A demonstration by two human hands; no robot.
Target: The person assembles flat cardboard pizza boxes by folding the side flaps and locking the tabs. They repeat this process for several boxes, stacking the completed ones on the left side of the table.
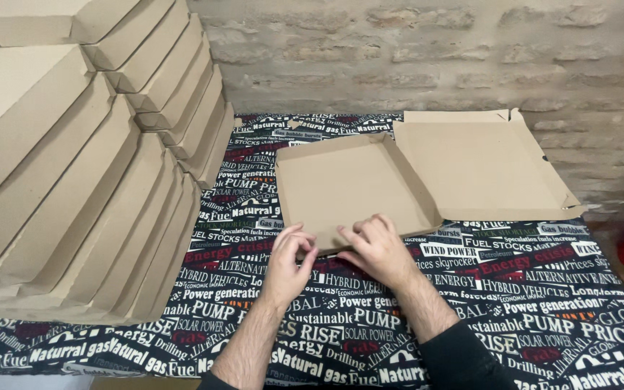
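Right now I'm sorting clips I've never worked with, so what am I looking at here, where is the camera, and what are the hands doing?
This is one picture from a camera worn on a person's head, looking down at their own bare hands; there is no machine. The left hand and the right hand both rest on the near edge of an open, flat cardboard box, whose lid lies folded back towards a brick wall. The box sits on a table covered by a dark cloth printed with words. To the left leans a tall stack of folded cardboard boxes. Neither hand lifts anything; the fingers press the box's front flap.
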